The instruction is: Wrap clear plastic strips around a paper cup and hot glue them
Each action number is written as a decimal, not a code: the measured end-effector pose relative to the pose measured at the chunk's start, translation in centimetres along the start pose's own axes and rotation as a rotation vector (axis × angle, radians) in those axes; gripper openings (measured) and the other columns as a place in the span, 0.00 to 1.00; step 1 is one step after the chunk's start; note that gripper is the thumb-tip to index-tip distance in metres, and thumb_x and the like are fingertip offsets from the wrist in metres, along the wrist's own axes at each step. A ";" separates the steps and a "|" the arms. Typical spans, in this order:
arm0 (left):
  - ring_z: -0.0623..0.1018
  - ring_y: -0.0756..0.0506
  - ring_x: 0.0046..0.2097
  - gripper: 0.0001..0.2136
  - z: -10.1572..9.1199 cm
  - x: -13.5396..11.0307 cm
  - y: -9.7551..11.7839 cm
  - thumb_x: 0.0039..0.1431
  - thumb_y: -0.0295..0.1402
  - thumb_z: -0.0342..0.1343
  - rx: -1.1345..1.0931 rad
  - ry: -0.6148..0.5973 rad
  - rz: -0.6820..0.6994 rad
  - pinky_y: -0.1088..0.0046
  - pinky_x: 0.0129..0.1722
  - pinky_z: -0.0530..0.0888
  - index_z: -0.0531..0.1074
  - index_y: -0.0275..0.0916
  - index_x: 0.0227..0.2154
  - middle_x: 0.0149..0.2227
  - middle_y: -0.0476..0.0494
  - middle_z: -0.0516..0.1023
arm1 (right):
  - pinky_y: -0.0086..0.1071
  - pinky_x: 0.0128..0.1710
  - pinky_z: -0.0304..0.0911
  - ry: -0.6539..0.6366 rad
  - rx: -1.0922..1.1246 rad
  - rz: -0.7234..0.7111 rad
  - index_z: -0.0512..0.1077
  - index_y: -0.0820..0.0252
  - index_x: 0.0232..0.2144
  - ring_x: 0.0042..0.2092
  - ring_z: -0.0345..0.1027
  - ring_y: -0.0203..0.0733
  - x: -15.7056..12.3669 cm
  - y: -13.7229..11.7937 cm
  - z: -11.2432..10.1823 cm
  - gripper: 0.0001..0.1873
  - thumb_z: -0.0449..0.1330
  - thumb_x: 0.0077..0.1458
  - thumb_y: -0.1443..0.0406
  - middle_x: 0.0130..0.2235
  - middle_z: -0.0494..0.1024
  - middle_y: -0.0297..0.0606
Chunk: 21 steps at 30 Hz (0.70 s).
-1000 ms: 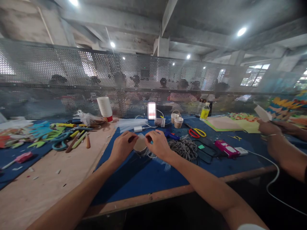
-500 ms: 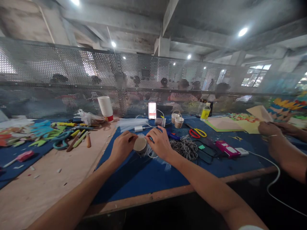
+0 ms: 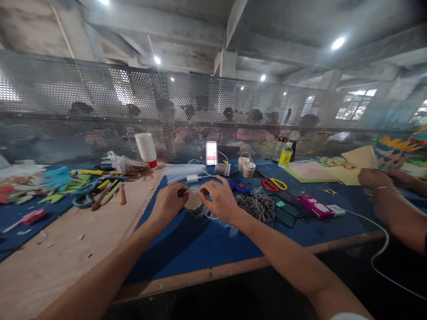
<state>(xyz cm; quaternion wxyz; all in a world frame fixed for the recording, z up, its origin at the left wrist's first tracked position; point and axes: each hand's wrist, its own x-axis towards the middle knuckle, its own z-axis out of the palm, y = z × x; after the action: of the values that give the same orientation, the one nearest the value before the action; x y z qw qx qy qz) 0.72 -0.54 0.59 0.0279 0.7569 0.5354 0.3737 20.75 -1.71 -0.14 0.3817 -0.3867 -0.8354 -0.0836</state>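
Note:
A small paper cup [image 3: 194, 203] stands on the blue mat in front of me, its mouth facing up. My left hand [image 3: 169, 200] is at the cup's left rim, thumb and fingers pinched together. On the other side, my right hand [image 3: 220, 198] hovers at the right rim, thumb and forefinger brought together. Whatever lies in either pinch is too small to make out. Clear, filmy material and a white cord lie around the cup's base. Just right of my right hand is a tangled heap of grey string [image 3: 256, 206].
Behind are a spool [image 3: 223, 169], two small handled cups [image 3: 248, 168] and a phone [image 3: 211, 153]. Red-and-yellow scissors [image 3: 275, 184], a blue glue gun [image 3: 240, 188] and a pink box [image 3: 315, 206] lie right. Stacked cups [image 3: 146, 151] stand left. A co-worker's hands [image 3: 376, 180] hold paper.
My right hand has moved slightly left, its fingertips now over the cup's rim. My left hand has shifted only a little. The cup stays in nearly the same place.

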 end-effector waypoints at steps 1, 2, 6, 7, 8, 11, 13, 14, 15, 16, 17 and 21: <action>0.76 0.44 0.34 0.08 0.0 0.0 0.0 0.53 0.30 0.55 -0.007 0.004 -0.013 0.68 0.36 0.69 0.77 0.40 0.35 0.31 0.45 0.77 | 0.46 0.63 0.47 -0.001 -0.005 -0.005 0.71 0.56 0.39 0.42 0.72 0.41 0.0 0.0 0.0 0.06 0.54 0.66 0.64 0.36 0.78 0.35; 0.76 0.44 0.33 0.09 0.1 -0.1 0.0 0.53 0.30 0.55 -0.015 0.008 -0.026 0.69 0.36 0.69 0.76 0.39 0.38 0.30 0.46 0.76 | 0.46 0.63 0.47 -0.001 -0.012 -0.009 0.71 0.56 0.39 0.42 0.72 0.41 0.0 0.0 0.0 0.06 0.54 0.67 0.64 0.36 0.78 0.35; 0.74 0.46 0.32 0.11 0.4 -0.4 -0.1 0.57 0.30 0.54 -0.020 0.026 0.026 0.69 0.35 0.69 0.72 0.40 0.43 0.35 0.47 0.76 | 0.47 0.64 0.45 -0.006 -0.033 -0.031 0.72 0.56 0.38 0.42 0.72 0.40 0.0 0.1 -0.3 0.09 0.53 0.68 0.62 0.37 0.78 0.36; 0.74 0.47 0.32 0.11 0.5 -0.4 -0.1 0.58 0.30 0.52 -0.015 0.030 0.059 0.69 0.35 0.69 0.72 0.41 0.44 0.38 0.46 0.76 | 0.47 0.65 0.45 -0.004 -0.031 -0.033 0.72 0.56 0.38 0.42 0.72 0.40 0.0 0.1 -0.3 0.10 0.53 0.69 0.61 0.37 0.78 0.36; 0.74 0.47 0.32 0.11 0.5 -0.5 -0.2 0.60 0.29 0.51 -0.010 0.029 0.088 0.69 0.36 0.69 0.73 0.41 0.44 0.41 0.45 0.75 | 0.47 0.65 0.45 0.002 -0.025 -0.031 0.72 0.56 0.38 0.43 0.72 0.40 0.0 0.2 -0.2 0.11 0.52 0.69 0.61 0.37 0.78 0.36; 0.74 0.47 0.33 0.12 0.7 -0.6 -0.3 0.61 0.29 0.50 -0.002 0.021 0.131 0.68 0.38 0.69 0.75 0.41 0.44 0.42 0.44 0.75 | 0.46 0.65 0.46 0.025 0.033 0.008 0.72 0.57 0.37 0.42 0.72 0.40 0.1 0.4 0.2 0.11 0.53 0.68 0.60 0.37 0.79 0.36; 0.74 0.47 0.34 0.12 0.8 -0.6 -0.4 0.62 0.30 0.50 -0.008 0.020 0.132 0.68 0.39 0.70 0.76 0.42 0.44 0.41 0.44 0.75 | 0.45 0.63 0.50 0.044 0.111 0.072 0.72 0.57 0.37 0.43 0.73 0.40 0.2 0.6 0.7 0.07 0.57 0.66 0.62 0.37 0.79 0.36; 0.74 0.46 0.34 0.12 0.9 -0.5 -0.4 0.62 0.30 0.50 -0.014 0.021 0.126 0.68 0.39 0.70 0.76 0.41 0.44 0.41 0.44 0.76 | 0.44 0.61 0.54 0.055 0.165 0.112 0.72 0.57 0.39 0.44 0.73 0.41 0.2 0.8 0.9 0.05 0.59 0.64 0.63 0.38 0.79 0.36; 0.74 0.46 0.34 0.12 1.0 -0.5 -0.5 0.62 0.30 0.50 -0.021 0.021 0.120 0.68 0.39 0.70 0.77 0.41 0.44 0.41 0.44 0.76 | 0.42 0.58 0.57 0.061 0.229 0.153 0.72 0.57 0.41 0.45 0.73 0.42 0.2 0.9 1.1 0.06 0.61 0.62 0.63 0.40 0.79 0.37; 0.74 0.46 0.34 0.13 1.0 -0.5 -0.5 0.62 0.30 0.50 -0.027 0.019 0.115 0.68 0.39 0.70 0.77 0.41 0.45 0.41 0.44 0.76 | 0.40 0.56 0.60 0.060 0.303 0.191 0.72 0.57 0.44 0.46 0.74 0.42 0.3 1.0 1.3 0.10 0.62 0.60 0.64 0.43 0.79 0.39; 0.74 0.46 0.34 0.14 1.0 -0.5 -0.5 0.61 0.30 0.50 -0.035 0.017 0.112 0.68 0.38 0.70 0.77 0.42 0.46 0.42 0.44 0.76 | 0.38 0.53 0.63 0.050 0.381 0.225 0.71 0.58 0.46 0.47 0.74 0.42 0.3 1.2 1.5 0.13 0.63 0.59 0.65 0.45 0.79 0.40; 0.74 0.47 0.33 0.14 1.0 -0.5 -0.4 0.60 0.30 0.51 -0.083 -0.002 0.095 0.69 0.37 0.70 0.78 0.43 0.46 0.42 0.45 0.78 | 0.34 0.49 0.65 -0.002 0.573 0.334 0.73 0.59 0.44 0.44 0.73 0.40 0.6 1.7 1.7 0.12 0.63 0.56 0.65 0.42 0.79 0.38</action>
<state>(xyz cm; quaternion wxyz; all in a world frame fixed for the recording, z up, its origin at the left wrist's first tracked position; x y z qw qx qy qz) 0.97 -0.39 -0.57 0.0421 0.7799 0.4830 0.3959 20.74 0.54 -1.19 0.4824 -0.3952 -0.7505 0.2187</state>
